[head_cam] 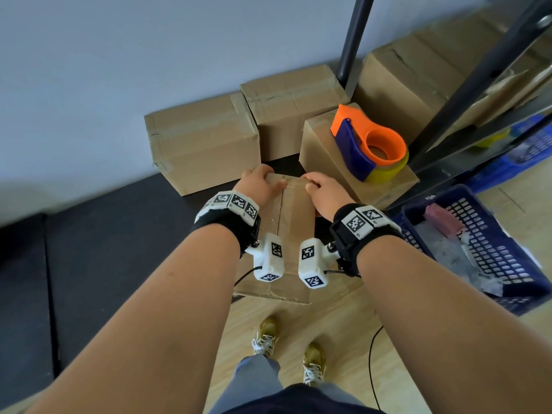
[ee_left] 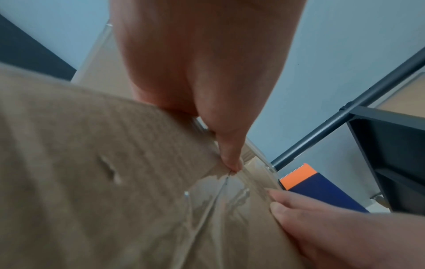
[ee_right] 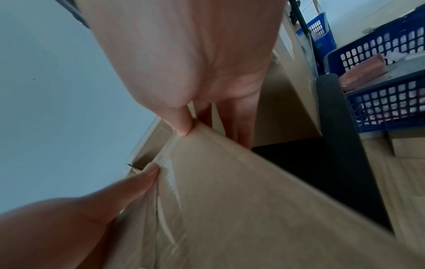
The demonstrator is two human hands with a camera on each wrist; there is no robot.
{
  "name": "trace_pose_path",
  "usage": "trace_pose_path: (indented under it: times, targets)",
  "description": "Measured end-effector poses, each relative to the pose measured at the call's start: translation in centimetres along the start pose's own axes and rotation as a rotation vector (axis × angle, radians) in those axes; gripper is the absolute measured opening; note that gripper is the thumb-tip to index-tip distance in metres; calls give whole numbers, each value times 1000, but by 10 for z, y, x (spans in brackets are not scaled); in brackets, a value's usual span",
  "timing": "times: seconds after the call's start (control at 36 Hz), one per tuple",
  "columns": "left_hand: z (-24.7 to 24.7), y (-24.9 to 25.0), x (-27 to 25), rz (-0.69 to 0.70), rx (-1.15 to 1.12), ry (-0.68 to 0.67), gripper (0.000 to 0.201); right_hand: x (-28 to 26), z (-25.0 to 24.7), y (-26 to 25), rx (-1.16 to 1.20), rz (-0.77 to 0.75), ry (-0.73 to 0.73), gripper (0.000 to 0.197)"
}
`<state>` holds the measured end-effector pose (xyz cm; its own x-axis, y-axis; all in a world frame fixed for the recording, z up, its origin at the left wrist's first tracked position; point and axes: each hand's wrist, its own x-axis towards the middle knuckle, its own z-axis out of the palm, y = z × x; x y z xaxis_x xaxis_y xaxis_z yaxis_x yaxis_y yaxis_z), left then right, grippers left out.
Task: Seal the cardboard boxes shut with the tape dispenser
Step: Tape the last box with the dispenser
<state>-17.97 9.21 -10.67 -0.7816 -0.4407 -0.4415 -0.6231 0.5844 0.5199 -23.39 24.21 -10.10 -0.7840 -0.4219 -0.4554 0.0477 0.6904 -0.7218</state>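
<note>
A brown cardboard box (head_cam: 294, 222) stands in front of me with clear tape (ee_left: 218, 200) along its top seam. My left hand (head_cam: 261, 182) grips the far edge: the thumb (ee_left: 230, 154) presses the tape at the seam and the fingers curl over the edge. My right hand (head_cam: 319, 189) grips the same edge just to the right, its thumb (ee_right: 181, 125) on top and its fingers (ee_right: 239, 118) down the far side. The orange and blue tape dispenser (head_cam: 370, 144), loaded with yellow tape, lies on a smaller box (head_cam: 325, 162) to the right, touched by neither hand.
Taped boxes (head_cam: 203, 144) (head_cam: 292, 97) sit against the wall, with a larger box (head_cam: 403, 85) behind a dark shelf post (head_cam: 355, 37). A blue plastic basket (head_cam: 490, 252) stands at the right. A black mat (head_cam: 104, 234) covers the floor at the left. My shoes (head_cam: 265, 336) stand on the wooden floor.
</note>
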Motion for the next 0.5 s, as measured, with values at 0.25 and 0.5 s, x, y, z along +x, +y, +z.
trace_pose_path:
  times: [0.25, 0.5]
  targets:
    - [-4, -20, -15, -156, -73, 19, 69, -8, 9, 5, -61, 16, 73, 39]
    - [-25, -89, -55, -306, -15, 333, 39, -23, 24, 6, -1, 26, 71, 39]
